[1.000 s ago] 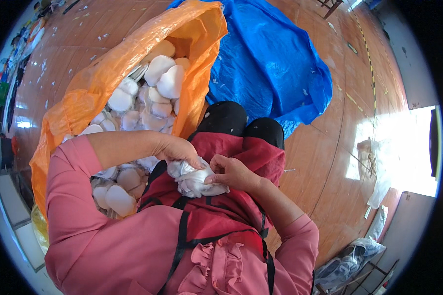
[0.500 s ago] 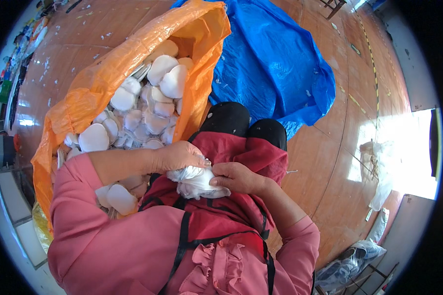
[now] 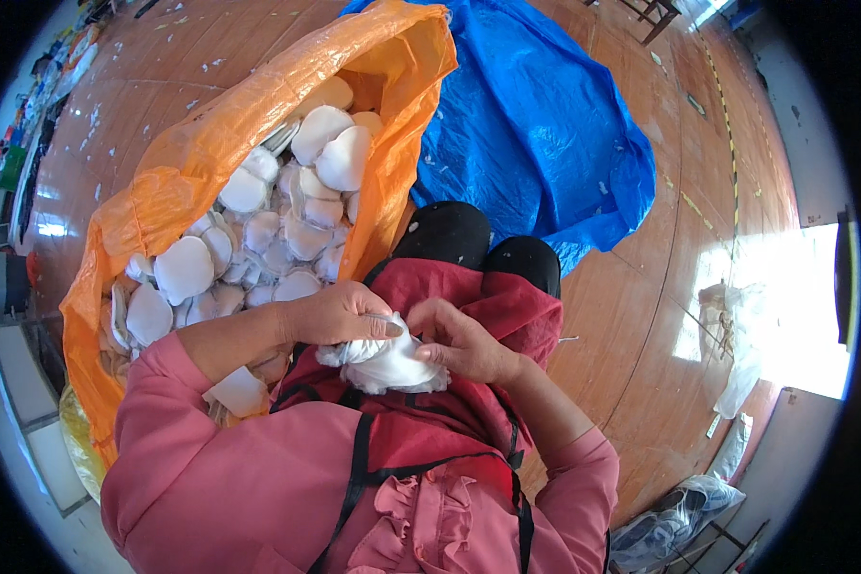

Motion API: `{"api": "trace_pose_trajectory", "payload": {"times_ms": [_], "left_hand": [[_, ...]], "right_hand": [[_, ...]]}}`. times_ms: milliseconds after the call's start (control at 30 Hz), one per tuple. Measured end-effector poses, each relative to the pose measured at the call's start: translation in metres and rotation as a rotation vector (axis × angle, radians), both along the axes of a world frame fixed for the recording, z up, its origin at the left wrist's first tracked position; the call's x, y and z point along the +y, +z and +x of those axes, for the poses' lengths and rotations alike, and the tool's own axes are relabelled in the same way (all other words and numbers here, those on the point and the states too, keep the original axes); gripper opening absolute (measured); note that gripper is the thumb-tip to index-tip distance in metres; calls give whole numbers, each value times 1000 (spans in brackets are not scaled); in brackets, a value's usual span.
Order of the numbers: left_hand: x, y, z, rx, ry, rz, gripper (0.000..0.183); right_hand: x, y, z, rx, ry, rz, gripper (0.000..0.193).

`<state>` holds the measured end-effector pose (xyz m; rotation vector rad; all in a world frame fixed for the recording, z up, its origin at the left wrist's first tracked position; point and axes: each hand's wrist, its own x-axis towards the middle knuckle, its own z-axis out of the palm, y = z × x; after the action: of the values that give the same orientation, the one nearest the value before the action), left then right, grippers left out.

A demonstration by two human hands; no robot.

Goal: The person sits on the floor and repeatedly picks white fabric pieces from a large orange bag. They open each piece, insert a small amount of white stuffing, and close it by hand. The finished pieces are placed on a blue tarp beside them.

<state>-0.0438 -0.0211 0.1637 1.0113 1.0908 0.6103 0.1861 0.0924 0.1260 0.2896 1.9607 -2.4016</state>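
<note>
The left hand (image 3: 337,314) pinches a bunched white cloth (image 3: 388,371); the right hand (image 3: 467,346) touches it, grip unclear. Beyond the left hand, an orange sack (image 3: 177,167) holds white pads (image 3: 184,270).

The left hand (image 3: 340,316) hides part of the white cloth (image 3: 389,369), its forearm (image 3: 239,335) some pads (image 3: 184,270); the upper edge crops the blue sack (image 3: 536,134); far-left clutter (image 3: 43,120) is indistinct.

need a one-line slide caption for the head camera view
Left hand and right hand on a white bundle over a red apron, beside an open orange sack of pale pads.
</note>
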Motion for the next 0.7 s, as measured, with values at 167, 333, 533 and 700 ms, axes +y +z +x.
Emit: {"api": "trace_pose_trajectory", "payload": {"times_ms": [167,333,533,700], "left_hand": [[5,11,1,-49,-70,-54,34],[-1,8,3,58,-40,83,35],[-16,5,7,269,87,169,35],[-32,1,18,86,297,-3,35]], "right_hand": [[-5,-8,-3,-68,-14,-132,38],[2,-11,-8,123,80,243,26],[-11,1,-3,218,-96,362,24],[-12,8,2,308,-124,552,20]]}}
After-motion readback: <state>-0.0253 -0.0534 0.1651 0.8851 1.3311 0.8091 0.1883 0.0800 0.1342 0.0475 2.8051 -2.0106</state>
